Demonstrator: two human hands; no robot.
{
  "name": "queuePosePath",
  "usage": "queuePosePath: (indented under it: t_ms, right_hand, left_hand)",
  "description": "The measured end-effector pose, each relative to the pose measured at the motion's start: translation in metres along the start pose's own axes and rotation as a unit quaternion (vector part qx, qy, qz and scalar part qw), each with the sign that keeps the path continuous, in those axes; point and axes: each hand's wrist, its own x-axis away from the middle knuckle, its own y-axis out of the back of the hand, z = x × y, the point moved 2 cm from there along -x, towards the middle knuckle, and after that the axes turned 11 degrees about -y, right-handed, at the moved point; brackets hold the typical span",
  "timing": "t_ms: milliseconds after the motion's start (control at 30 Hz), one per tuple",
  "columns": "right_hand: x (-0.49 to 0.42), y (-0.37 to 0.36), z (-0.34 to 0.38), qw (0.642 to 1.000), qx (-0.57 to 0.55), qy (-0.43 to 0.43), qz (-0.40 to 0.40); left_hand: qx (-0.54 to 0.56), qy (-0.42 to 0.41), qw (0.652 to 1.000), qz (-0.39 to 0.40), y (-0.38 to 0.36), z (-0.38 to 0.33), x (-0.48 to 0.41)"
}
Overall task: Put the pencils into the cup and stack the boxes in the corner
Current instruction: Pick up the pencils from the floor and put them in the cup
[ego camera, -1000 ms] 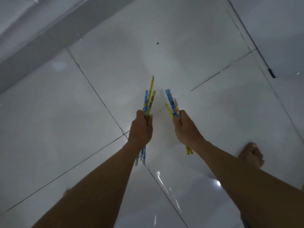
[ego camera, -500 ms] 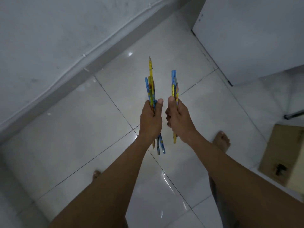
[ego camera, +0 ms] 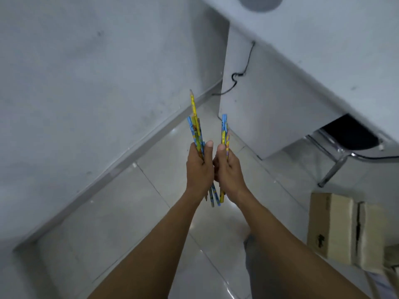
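At frame centre, the left hand (ego camera: 199, 169) curls round slim, blue-and-yellow printed pencils (ego camera: 195, 130). Just beside it, the right hand (ego camera: 230, 171) grips a smaller bundle (ego camera: 224, 132). A matte brown cardboard box (ego camera: 332, 225) sits lower right on glossy white tiles (ego camera: 129, 212).

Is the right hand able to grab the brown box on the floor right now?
Probably not yet. The right hand grips a bunch of pencils, so it is busy. Nothing blocks the way to the cardboard box, which sits on the floor off to its right, apart from it.
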Motion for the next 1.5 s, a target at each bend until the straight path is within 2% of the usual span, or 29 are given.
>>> queuePosePath:
  t_ms: [200,367,533,733,967,1133,1267,1500]
  right_hand:
    - [0.026,0.047,0.099,0.999,0.025,0.033,0.029]
    - [0.024,0.077,0.181,0.992,0.064,0.094,0.062]
    - [0.015,0.079,0.243,0.989,0.030,0.131,0.063]
    - [-0.008,0.066,0.312,0.982,0.043,0.186,0.009]
    - [-0.053,0.074,0.384,0.976,-0.021,0.213,-0.042]
    - [-0.072,0.086,0.427,0.970,-0.055,0.221,-0.089]
    - [-0.090,0.093,0.453,0.961,-0.052,0.237,-0.134]
    - [-0.148,0.104,0.473,0.951,-0.018,0.252,-0.177]
  left_hand:
    - [0.007,-0.030,0.999,-0.036,-0.034,-0.115,-0.009]
    - [0.035,-0.084,0.993,-0.077,-0.059,-0.197,-0.031]
    - [0.027,-0.121,0.985,-0.116,-0.061,-0.253,-0.064]
    - [0.029,-0.159,0.978,-0.134,-0.054,-0.292,-0.126]
    - [0.085,-0.195,0.974,-0.081,-0.065,-0.342,-0.212]
    - [0.083,-0.224,0.971,-0.026,-0.079,-0.362,-0.259]
    - [0.083,-0.231,0.969,-0.013,-0.094,-0.373,-0.289]
    - [0.083,-0.224,0.970,-0.049,-0.116,-0.376,-0.327]
